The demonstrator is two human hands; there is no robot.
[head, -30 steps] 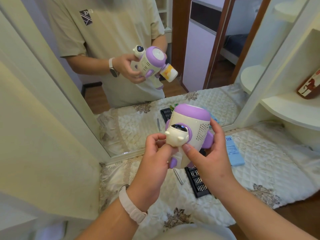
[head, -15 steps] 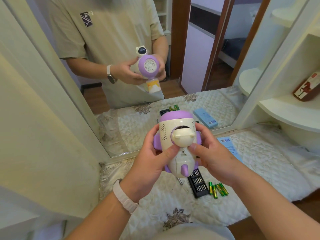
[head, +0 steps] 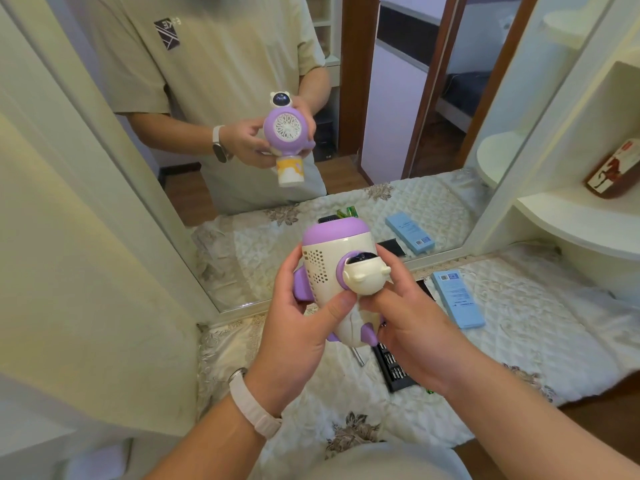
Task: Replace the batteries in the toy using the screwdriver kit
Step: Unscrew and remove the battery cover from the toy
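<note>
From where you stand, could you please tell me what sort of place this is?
Probably a home bedroom or dressing nook: a tall wall mirror stands behind a quilted floral cover, with curved white corner shelves at the right.

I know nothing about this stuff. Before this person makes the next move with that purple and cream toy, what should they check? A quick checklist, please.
1. Toy held securely: ok. The left hand and right hand both grip it.
2. Battery cover in sight: cannot tell. No cover or screw shows on the side facing the camera.
3. Screwdriver close by: ok. It lies on the quilted cloth below the toy, beside the black bit case.
4. A hand free for the tool: not ok. Both hold the toy.
</note>
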